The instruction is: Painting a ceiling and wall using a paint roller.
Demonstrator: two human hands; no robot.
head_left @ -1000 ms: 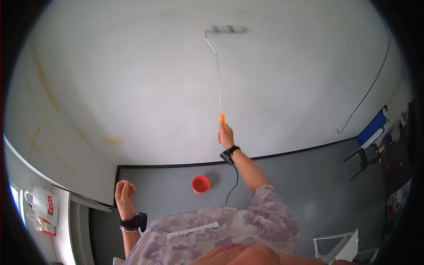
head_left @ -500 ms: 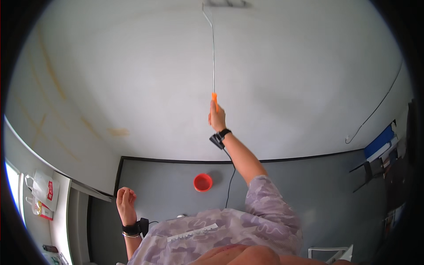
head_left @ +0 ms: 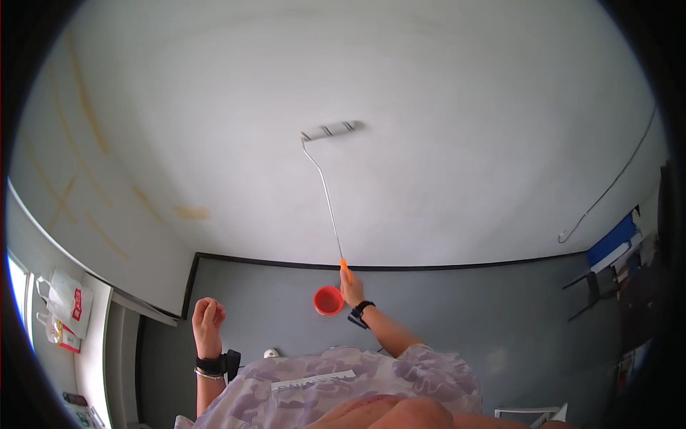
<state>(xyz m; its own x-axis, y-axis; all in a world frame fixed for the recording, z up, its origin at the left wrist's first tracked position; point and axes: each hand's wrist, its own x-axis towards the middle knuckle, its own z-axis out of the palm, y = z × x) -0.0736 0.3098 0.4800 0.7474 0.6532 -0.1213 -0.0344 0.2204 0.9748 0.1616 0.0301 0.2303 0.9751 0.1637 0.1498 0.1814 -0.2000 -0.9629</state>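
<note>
1. Grasping the orange handle (head_left: 344, 265), the right hand (head_left: 351, 284) had its fingers wrapped around the grip, at the centre of the scene near the foot of the far wall (head_left: 457, 164).
2. From that handle a thin bent metal rod (head_left: 329, 204) ran up and slightly left to the paint roller (head_left: 329, 131), which was set crosswise at the white wall (its pale sleeve carried dark slanting bands).
3. The left hand (head_left: 208, 322) was raised on the left, well apart from the roller, its fingers curled inward; I could not tell whether they were clenched or merely relaxed.
4. A red bucket (head_left: 318, 304) stood on the grey floor (head_left: 457, 314), just left of the right hand.
5. As for writing, a white bag (head_left: 61, 293) on the far left bore a red label (head_left: 77, 304) with pale characters, and a smaller bag beside it had a red-and-white panel (head_left: 70, 339).
6. A pale strip with lettering (head_left: 312, 380) slanted across the near side, on the chest of the mauve patterned shirt (head_left: 286, 363).
7. Yellowish streaks (head_left: 87, 107) marked the left wall, while a dark cable (head_left: 611, 187) hung on the right.
</note>
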